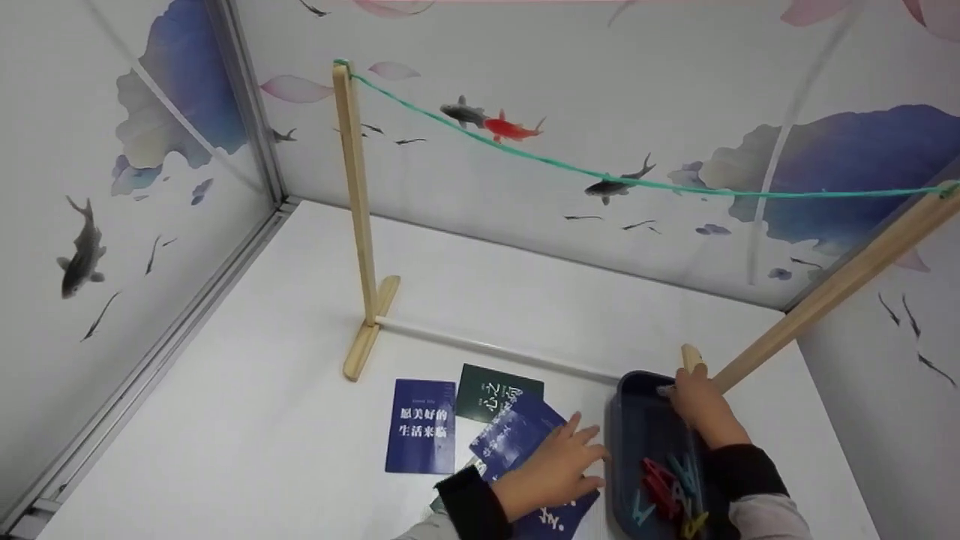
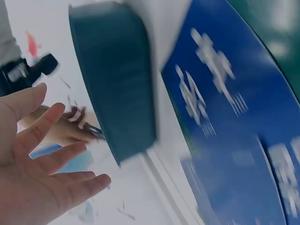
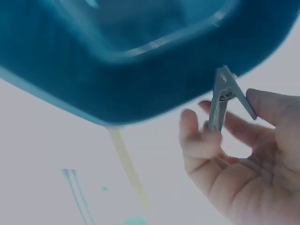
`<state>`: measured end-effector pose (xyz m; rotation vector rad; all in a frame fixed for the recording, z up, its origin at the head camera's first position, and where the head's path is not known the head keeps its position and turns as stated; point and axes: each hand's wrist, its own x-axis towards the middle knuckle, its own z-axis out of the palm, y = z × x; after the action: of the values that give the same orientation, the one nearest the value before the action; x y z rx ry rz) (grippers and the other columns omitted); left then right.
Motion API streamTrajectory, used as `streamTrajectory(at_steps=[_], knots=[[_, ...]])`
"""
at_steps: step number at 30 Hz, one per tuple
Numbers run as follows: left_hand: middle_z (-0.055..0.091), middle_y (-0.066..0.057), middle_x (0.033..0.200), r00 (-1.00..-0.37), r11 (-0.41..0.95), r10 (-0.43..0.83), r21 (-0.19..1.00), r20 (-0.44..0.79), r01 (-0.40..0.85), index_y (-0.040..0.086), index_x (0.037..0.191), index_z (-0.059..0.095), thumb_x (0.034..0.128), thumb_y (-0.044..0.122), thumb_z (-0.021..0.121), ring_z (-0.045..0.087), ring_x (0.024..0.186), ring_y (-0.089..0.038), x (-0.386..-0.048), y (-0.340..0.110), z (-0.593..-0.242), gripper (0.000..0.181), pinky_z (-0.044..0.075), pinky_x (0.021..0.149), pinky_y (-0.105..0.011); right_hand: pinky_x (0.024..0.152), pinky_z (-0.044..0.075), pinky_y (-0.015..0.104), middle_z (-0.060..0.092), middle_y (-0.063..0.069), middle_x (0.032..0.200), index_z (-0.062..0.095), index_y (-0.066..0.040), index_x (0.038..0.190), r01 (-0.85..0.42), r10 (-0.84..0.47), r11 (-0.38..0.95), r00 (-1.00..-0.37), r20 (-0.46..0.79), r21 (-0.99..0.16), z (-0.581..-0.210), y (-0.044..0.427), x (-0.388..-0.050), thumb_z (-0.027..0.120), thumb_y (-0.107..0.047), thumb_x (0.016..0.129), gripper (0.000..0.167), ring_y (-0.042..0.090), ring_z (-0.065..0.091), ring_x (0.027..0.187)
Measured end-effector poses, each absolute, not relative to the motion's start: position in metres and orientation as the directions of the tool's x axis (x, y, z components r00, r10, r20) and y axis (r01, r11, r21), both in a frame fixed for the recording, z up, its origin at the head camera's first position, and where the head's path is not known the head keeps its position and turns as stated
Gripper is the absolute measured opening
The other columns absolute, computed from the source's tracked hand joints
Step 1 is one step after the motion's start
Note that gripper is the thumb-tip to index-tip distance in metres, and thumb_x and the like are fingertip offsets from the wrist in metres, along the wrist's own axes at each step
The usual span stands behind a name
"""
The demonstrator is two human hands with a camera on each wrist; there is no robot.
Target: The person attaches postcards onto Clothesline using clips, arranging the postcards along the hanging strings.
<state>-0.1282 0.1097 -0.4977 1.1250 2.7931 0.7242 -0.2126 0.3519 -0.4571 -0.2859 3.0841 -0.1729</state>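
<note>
Reading the tub (image 1: 636, 420) as a clock dial from the person's side, I am watching the right hand (image 1: 703, 409) working at one o'clock, just by the rim. It is pinching a grey clothes peg (image 3: 219, 98), thumb against one leg and fingers against the other, opening only as wide as the peg. Whether the peg is touching the rim, I can't tell. More loose pegs (image 1: 660, 484) are lying inside toward six. Over at nine, the left hand (image 1: 559, 461) is holding nothing, its fingers spreading above a heap of cards (image 1: 504, 442); a lone blue card (image 1: 420, 446) is lying farther out that way. A green cord (image 1: 652, 184) is sagging at twelve. The person is probably fetching a peg, and the next move is likely calling for a steady pinch while lifting it away from the tub.
</note>
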Motion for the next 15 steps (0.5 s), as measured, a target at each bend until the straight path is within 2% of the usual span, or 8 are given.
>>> streamTrajectory(at_steps=[3, 8, 11, 15], knots=[[0.051, -0.009, 0.138, -0.808, 0.699, 0.575, 0.436, 0.129, 0.568, 0.022, 0.114, 0.063, 0.0877, 0.031, 0.064, 0.042, 0.132, -0.037, -0.139, 0.077, -0.498, 0.028, 0.043, 0.101, -0.048, 0.056, 0.046, 0.047, 0.044, 0.028, 0.079, 0.048, 0.011, 0.079, -0.241, -0.23, 0.962, -0.969, 0.092, -0.128, -0.444, 0.34, -0.212, 0.06, -0.004, 0.086, 0.021, 0.035, 0.051, 0.061], [0.055, -0.011, 0.133, -0.899, 0.767, 0.419, 0.481, 0.126, 0.425, 0.017, 0.114, 0.063, 0.0873, 0.03, 0.064, 0.044, 0.129, -0.037, -0.156, 0.029, -0.508, 0.029, 0.041, 0.102, -0.052, 0.055, 0.046, 0.042, 0.057, 0.021, 0.077, 0.054, 0.005, 0.086, -0.318, -0.271, 0.93, -0.931, 0.244, -0.183, -0.432, 0.311, -0.202, 0.063, -0.008, 0.087, 0.017, 0.03, 0.057, 0.063], [0.058, -0.014, 0.128, -0.927, 0.782, 0.346, 0.502, 0.143, 0.369, 0.012, 0.113, 0.063, 0.0884, 0.028, 0.063, 0.048, 0.125, -0.037, -0.166, -0.001, -0.511, 0.03, 0.043, 0.1, -0.05, 0.061, 0.048, 0.043, 0.063, 0.018, 0.081, 0.059, 0.004, 0.088, -0.364, -0.285, 0.907, -0.901, 0.327, -0.213, -0.427, 0.285, -0.197, 0.064, -0.011, 0.089, 0.016, 0.032, 0.06, 0.073], [0.057, -0.018, 0.124, -0.963, 0.812, 0.237, 0.517, 0.13, 0.27, 0.01, 0.117, 0.06, 0.0909, 0.024, 0.06, 0.053, 0.115, -0.039, -0.179, -0.038, -0.509, 0.03, 0.047, 0.088, -0.054, 0.065, 0.047, 0.045, 0.062, 0.015, 0.086, 0.059, 0.002, 0.095, -0.423, -0.315, 0.871, -0.872, 0.375, -0.251, -0.417, 0.251, -0.192, 0.057, -0.014, 0.094, 0.016, 0.034, 0.057, 0.084]])
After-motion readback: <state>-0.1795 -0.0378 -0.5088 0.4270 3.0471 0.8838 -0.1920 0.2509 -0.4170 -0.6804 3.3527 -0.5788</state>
